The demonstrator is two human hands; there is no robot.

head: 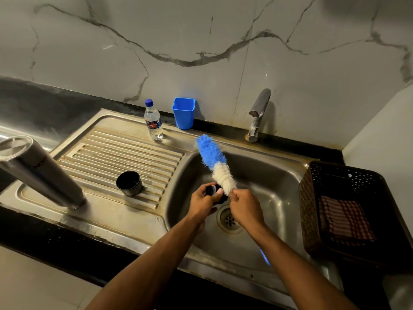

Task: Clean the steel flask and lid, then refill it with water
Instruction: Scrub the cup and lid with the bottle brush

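Observation:
Over the sink basin (274, 182), my left hand (202, 203) grips a small black flask lid (212, 190), mostly hidden by my fingers. My right hand (243, 206) holds a bottle brush (215, 164) with blue and white bristles; the bristles point up and away, and the white part touches the lid. The brush's blue handle end (264, 257) shows below my right forearm. The tall steel flask (38, 173) stands upside down on the drainboard's left corner. A black-lined steel cup (129, 183) sits mouth-up on the drainboard ribs.
A small water bottle (153, 120) with a blue cap and a blue plastic holder (183, 113) stand at the sink's back edge. The tap (258, 114) rises behind the basin. A dark perforated basket (348, 211) with a checked cloth sits at right. The drain (229, 219) lies under my hands.

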